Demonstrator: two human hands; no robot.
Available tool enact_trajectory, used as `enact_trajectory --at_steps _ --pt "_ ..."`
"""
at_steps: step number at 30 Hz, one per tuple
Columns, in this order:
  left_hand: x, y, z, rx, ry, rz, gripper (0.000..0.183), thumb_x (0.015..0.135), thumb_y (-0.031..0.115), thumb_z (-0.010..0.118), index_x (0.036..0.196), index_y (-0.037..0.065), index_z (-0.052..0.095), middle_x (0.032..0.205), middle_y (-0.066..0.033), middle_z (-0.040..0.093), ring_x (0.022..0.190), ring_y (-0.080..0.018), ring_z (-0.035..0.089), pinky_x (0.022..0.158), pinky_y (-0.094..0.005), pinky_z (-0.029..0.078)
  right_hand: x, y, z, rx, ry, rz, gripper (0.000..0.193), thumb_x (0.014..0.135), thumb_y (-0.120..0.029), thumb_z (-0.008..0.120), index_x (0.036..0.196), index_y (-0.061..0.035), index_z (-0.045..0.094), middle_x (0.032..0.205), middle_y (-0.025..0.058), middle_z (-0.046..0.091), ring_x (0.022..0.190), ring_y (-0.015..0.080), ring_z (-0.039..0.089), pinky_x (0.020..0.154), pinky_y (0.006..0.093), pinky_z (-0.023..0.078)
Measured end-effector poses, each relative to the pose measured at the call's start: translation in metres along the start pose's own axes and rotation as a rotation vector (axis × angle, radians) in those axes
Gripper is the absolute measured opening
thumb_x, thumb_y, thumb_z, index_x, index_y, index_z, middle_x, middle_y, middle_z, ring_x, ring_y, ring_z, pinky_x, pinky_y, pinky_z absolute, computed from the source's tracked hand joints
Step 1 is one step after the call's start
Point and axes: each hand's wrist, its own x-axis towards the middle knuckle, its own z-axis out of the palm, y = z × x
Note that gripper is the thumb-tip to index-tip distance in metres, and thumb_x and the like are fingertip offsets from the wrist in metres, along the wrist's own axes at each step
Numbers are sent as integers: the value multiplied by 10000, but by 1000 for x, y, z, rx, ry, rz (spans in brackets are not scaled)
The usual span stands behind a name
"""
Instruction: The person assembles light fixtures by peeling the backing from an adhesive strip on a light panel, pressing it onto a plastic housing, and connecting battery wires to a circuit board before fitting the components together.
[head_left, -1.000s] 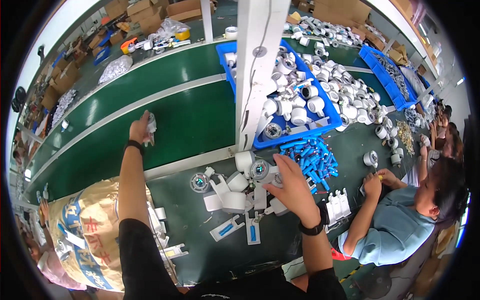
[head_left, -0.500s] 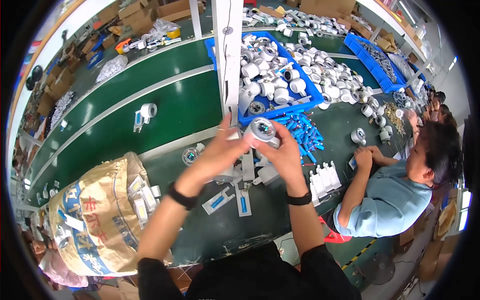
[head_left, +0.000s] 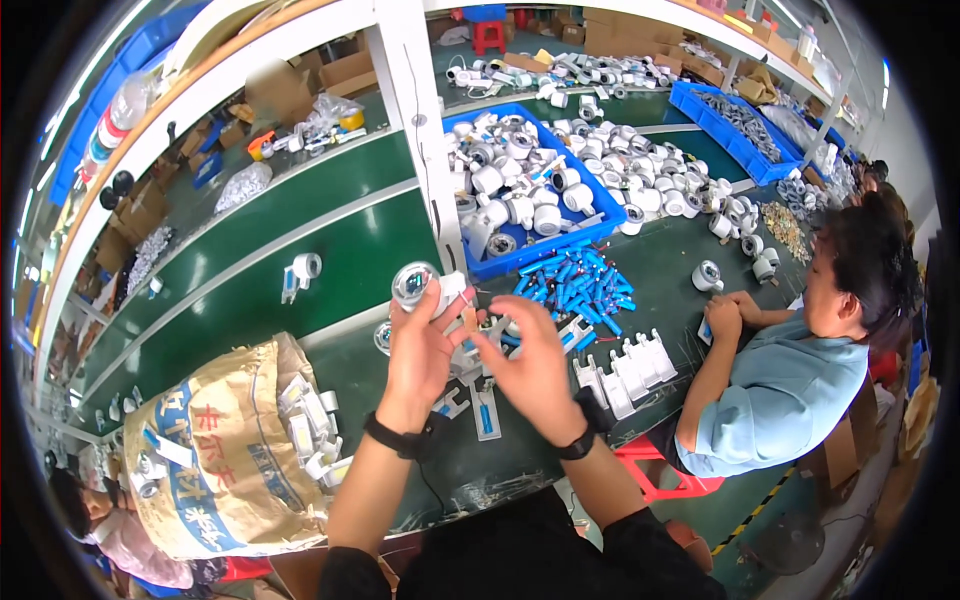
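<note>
My left hand (head_left: 418,355) is closed around a white lamp-like unit (head_left: 413,287) with a round clear lens on its face and a short side arm. The lens is turned up, and a thin reddish wire shows by the arm. Just right of it is my right hand (head_left: 530,370), fingers apart and bent, with nothing visible between them. Beneath both hands lie white flat housings, one with a blue cylinder (head_left: 487,415) in it; the hands partly hide them. Beyond my right hand spreads a pile of blue cylinders (head_left: 575,285) with red ends.
A blue crate (head_left: 610,222) full of white units stands behind a white post (head_left: 420,130). More white units (head_left: 655,175) are heaped beside it. At left is a tan sack (head_left: 225,440) of white parts. White holders (head_left: 630,370) stand at right, near a seated co-worker (head_left: 780,390).
The white unit has gone from between both hands to my left hand alone, moving left. My right hand has let go of it and opened. My view has also shifted.
</note>
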Motion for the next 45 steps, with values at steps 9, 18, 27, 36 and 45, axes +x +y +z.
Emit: enact_trajectory --at_steps 9,18,27,36,45 --pt "-12 -6 -2 76 157 208 581 953 127 728 1372 162 328 1246 -84 569 1094 -274 661 751 -382 576 -7 -10 41 -117 85 57 199 805 -109 787 1000 -99 748 907 58 689 864 289 630 784 407 491" --pt "-18 0 -11 118 102 273 615 945 60 716 1386 161 298 1254 -96 560 1069 -272 677 837 -415 591 -8 -7 52 5 10 199 194 830 -99 774 1017 -51 765 928 94 707 799 256 697 687 344 543" --pt "28 78 -38 95 -22 251 555 967 110 693 1374 155 318 1257 -107 569 1088 -285 667 917 -450 584 72 -19 87 -16 -49 -130 180 804 -89 783 976 -38 764 897 136 704 788 324 687 695 384 552" --pt "126 152 -145 405 176 350 522 907 66 758 1339 128 470 1206 -33 624 1106 -194 642 984 -403 558 135 8 225 -239 -162 -324 48 791 -78 722 833 -64 741 895 107 640 902 310 634 757 421 560" --pt "187 131 -254 694 341 270 658 767 64 883 1319 22 529 1143 -51 676 1045 -146 642 931 -280 518 113 68 323 -489 -401 -244 87 798 -80 676 794 -31 747 993 123 650 988 305 638 794 391 595"
